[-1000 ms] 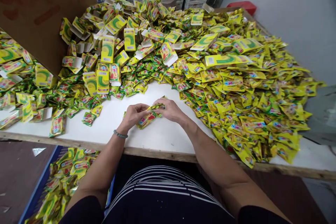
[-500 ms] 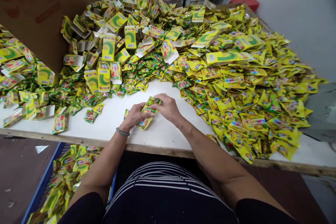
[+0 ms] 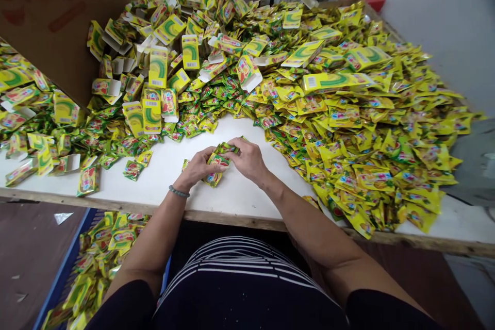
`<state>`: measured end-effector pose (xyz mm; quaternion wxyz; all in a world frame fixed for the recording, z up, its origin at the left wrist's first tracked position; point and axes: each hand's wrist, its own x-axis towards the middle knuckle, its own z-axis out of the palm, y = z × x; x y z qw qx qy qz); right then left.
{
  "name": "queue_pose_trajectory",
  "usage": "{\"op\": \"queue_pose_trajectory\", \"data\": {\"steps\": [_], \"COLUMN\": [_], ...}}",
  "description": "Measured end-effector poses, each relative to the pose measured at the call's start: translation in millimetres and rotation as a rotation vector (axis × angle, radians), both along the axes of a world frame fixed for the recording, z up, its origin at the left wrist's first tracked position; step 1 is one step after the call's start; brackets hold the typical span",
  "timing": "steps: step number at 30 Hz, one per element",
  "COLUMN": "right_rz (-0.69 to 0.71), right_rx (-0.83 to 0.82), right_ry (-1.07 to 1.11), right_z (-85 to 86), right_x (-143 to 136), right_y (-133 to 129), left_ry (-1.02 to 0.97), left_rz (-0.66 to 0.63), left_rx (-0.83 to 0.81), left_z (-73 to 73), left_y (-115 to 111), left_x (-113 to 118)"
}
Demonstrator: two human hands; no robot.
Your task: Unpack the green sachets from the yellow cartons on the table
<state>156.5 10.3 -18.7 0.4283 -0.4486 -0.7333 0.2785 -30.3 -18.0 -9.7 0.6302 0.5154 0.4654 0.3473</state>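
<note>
My left hand point(image 3: 198, 167), with a beaded bracelet at the wrist, is closed on green-and-yellow packets point(image 3: 213, 179) just above the white table point(image 3: 247, 201). From the right, my right hand point(image 3: 249, 159) pinches the upper end of the green packets point(image 3: 223, 148) between thumb and fingers. The two hands are close together, and the fingers partly cover the packets, so their number cannot be made out. Another small packet point(image 3: 185, 164) shows at the left edge of my left hand.
Yellow sachets point(image 3: 371, 124) form a large heap on the right. Flat yellow cartons point(image 3: 158, 69) lie among green sachets behind, beside a big cardboard box point(image 3: 77, 26). A blue crate point(image 3: 65, 268) of packs stands below the table's front edge.
The packets between my hands have shifted and turned slightly, with the green ones fanned more to the upper right. Both hands remain in nearly the same place. The view has tilted slightly.
</note>
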Motion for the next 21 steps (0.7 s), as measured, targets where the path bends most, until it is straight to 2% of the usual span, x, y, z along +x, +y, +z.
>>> {"op": "queue_pose_trajectory", "data": {"steps": [4,8,12,15,21], "right_rz": [-0.047,0.015,0.11,0.079,0.183], "right_rx": [-0.007,-0.007,-0.022,-0.029,-0.048], "right_ry": [0.027,-0.009,-0.121,-0.134,-0.12], "right_z": [3.1,4.9,2.2,-2.8,-12.4], "right_x": [1.0,2.0,8.9,9.2,-11.5], "right_y": [0.8,2.0,6.3,7.1,-0.7], "left_ry": [-0.161,-0.134,0.025,0.162,0.218], "left_rz": [-0.136,-0.043,0.017,0.032,0.086], "left_rx": [-0.139,-0.195,-0.133,-0.036,0.154], "left_z": [7.4,9.0,4.8,-1.1,-7.6], "left_y": [-3.2,-7.2,-8.7,-8.0,-6.7], "left_x": [-0.1,4.4,9.1,10.0,10.5]}}
